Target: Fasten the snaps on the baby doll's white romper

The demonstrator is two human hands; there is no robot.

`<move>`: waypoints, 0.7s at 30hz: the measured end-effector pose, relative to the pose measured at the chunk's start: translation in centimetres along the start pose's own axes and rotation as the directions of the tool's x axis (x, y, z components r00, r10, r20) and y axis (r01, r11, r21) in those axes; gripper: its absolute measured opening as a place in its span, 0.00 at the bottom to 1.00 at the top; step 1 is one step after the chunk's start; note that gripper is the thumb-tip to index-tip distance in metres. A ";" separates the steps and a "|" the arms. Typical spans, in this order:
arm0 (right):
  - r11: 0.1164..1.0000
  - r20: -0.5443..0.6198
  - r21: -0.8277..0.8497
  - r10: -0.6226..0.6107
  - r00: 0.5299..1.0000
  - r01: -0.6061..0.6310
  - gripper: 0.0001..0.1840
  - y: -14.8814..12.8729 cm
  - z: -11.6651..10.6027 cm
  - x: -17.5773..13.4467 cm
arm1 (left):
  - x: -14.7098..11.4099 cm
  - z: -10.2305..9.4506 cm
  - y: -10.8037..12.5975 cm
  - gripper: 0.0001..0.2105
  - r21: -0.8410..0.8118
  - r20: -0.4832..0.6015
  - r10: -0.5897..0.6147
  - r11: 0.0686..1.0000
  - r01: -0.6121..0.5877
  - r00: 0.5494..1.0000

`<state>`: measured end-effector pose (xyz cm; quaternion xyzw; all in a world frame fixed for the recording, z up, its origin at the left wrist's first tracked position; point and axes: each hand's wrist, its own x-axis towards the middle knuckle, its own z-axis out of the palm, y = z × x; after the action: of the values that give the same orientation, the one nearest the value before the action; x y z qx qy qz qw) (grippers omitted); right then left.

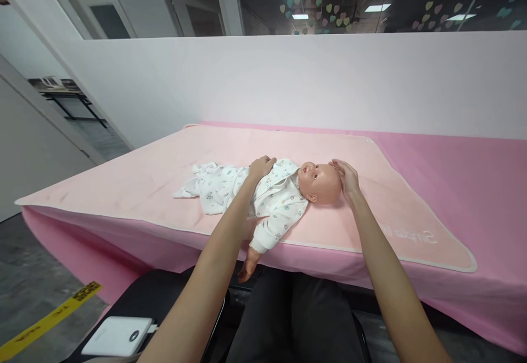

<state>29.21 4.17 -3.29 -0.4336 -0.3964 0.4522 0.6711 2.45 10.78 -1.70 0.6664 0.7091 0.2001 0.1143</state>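
A baby doll [280, 187] in a white printed outfit lies on its back on a pale pink blanket [144, 171]. Its head points right and its legs left. One doll arm [249, 264] hangs over the near table edge. My left hand [262, 166] rests across the doll's torso, its fingers laid toward the far side and partly hidden. At the crown of the doll's bare head [327, 184], my right hand [348, 179] touches with extended fingers. Neither hand visibly grips anything.
Under the blanket, a brighter pink cloth [473, 187] covers the table and drapes down. A white wall [288, 83] stands behind. At lower left, a white power bank [117, 335] lies on a black seat [152, 291], near a yellow strap [49, 319].
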 end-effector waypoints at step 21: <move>0.997 0.132 -0.018 0.075 0.988 -0.073 0.20 -0.1 0.6 -0.9 | -0.1 0.0 0.1 0.21 -0.019 -0.007 -0.007 1.000 0.007 1.000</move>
<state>28.46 3.37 -3.14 -0.4215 -0.4267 0.5018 0.6232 2.54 10.71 -1.66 0.6620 0.7099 0.2089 0.1189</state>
